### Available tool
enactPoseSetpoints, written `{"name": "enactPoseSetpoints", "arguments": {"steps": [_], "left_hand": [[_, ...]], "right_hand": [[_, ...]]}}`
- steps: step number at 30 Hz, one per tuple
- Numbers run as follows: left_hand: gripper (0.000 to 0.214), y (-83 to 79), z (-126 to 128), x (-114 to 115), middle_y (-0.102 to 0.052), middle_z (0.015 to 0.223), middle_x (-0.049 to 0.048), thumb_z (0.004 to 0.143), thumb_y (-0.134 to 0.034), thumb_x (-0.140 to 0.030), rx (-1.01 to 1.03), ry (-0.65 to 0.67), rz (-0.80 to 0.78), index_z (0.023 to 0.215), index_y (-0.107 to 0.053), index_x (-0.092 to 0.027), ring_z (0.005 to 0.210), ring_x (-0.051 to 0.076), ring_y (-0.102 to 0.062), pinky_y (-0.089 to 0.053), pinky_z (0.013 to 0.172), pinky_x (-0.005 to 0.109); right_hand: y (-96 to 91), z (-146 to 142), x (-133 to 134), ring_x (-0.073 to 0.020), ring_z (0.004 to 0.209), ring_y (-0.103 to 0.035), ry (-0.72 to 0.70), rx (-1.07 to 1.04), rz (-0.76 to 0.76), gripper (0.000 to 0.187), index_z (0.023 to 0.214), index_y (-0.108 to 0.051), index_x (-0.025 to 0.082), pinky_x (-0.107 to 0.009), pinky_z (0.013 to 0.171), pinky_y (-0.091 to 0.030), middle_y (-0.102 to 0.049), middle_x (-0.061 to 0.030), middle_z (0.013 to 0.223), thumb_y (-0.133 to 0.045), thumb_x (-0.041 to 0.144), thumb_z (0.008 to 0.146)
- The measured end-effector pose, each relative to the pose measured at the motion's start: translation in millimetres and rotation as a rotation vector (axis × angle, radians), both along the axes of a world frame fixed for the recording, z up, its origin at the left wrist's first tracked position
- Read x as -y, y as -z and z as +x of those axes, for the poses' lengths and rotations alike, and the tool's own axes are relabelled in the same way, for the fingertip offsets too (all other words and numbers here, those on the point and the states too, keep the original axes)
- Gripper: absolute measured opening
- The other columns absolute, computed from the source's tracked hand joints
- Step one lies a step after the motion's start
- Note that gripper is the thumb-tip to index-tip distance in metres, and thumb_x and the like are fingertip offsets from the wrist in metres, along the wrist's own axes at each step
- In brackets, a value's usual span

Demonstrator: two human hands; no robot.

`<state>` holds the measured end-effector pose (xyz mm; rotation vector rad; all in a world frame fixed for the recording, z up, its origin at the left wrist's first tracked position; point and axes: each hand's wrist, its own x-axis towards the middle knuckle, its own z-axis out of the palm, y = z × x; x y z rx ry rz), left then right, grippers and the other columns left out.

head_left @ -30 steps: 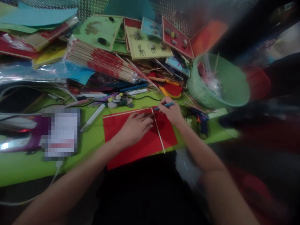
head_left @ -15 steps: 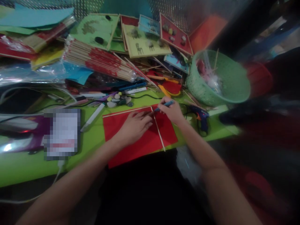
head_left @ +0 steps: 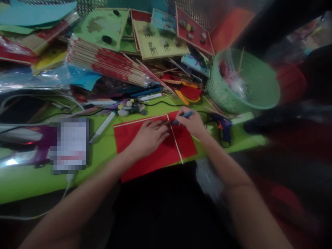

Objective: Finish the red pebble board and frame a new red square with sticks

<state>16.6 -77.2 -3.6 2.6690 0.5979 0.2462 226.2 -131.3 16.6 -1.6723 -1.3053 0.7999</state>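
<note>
A red sheet of paper lies on the green table in front of me. My left hand rests flat on it, fingers stretched out against a thin wooden stick that crosses the sheet. Another stick runs along the sheet's far edge. My right hand is closed round a blue pen, its tip at the top end of the crossing stick.
A blue glue gun lies right of my hand. A green basket stands at the right. A bundle of sticks, small stones, markers, cables and picture cards crowd the back. A purple packet lies at left.
Both hands have stayed in place on the red sheet. The view has shifted slightly, so everything sits a little higher in the picture.
</note>
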Motion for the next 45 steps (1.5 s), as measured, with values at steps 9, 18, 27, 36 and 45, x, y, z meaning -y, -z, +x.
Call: {"name": "enactPoseSetpoints", "arguments": {"steps": [9, 18, 27, 36, 45], "left_hand": [[0.03, -4.0, 0.4, 1.1, -0.063, 0.142, 0.0069, 0.105, -0.037, -0.034, -0.007, -0.021, -0.047, 0.115, -0.063, -0.024, 0.138, 0.027, -0.051, -0.034, 0.111, 0.049], [0.031, -2.9, -0.7, 0.4, -0.054, 0.153, 0.0032, 0.104, -0.038, -0.03, 0.007, 0.004, -0.056, 0.124, -0.062, -0.028, 0.144, 0.025, -0.046, -0.033, 0.111, 0.05], [0.039, -4.1, 0.2, 2.4, -0.05, 0.156, 0.0031, 0.105, -0.037, -0.031, 0.0, -0.02, -0.076, 0.139, -0.056, -0.031, 0.143, 0.025, -0.047, -0.032, 0.113, 0.051], [0.044, -6.0, 1.1, 4.1, -0.05, 0.156, 0.0045, 0.106, -0.033, -0.036, -0.013, -0.04, -0.088, 0.145, -0.052, -0.031, 0.144, 0.024, -0.046, -0.031, 0.115, 0.05], [0.04, -4.0, 1.3, 3.0, -0.051, 0.156, 0.003, 0.105, -0.035, -0.035, 0.02, -0.026, -0.102, 0.136, -0.061, -0.032, 0.144, 0.025, -0.046, -0.03, 0.115, 0.051]], "right_hand": [[-0.1, -2.4, 13.7, -0.0126, 0.062, -0.05, -0.02, -0.017, -0.008, 0.011, 0.07, -0.056, 0.021, -0.028, 0.062, -0.039, -0.056, 0.0044, 0.064, -0.058, 0.027, 0.079], [-2.7, -5.3, 25.6, -0.0131, 0.063, -0.048, -0.015, -0.013, -0.025, 0.011, 0.07, -0.056, 0.021, -0.029, 0.063, -0.037, -0.054, 0.0044, 0.064, -0.059, 0.027, 0.079], [-2.8, -6.5, 41.4, -0.0133, 0.066, -0.049, -0.049, 0.033, 0.011, 0.011, 0.071, -0.058, 0.021, -0.029, 0.065, -0.037, -0.056, 0.0041, 0.066, -0.059, 0.023, 0.081], [-5.9, -10.6, 60.4, -0.0126, 0.066, -0.049, -0.045, 0.056, -0.017, 0.011, 0.072, -0.058, 0.02, -0.028, 0.065, -0.035, -0.056, 0.0045, 0.066, -0.059, 0.022, 0.083], [-9.4, -14.1, 84.3, -0.0119, 0.065, -0.047, -0.044, 0.038, -0.059, 0.01, 0.073, -0.058, 0.02, -0.028, 0.063, -0.034, -0.054, 0.0046, 0.068, -0.06, 0.02, 0.083]]}}
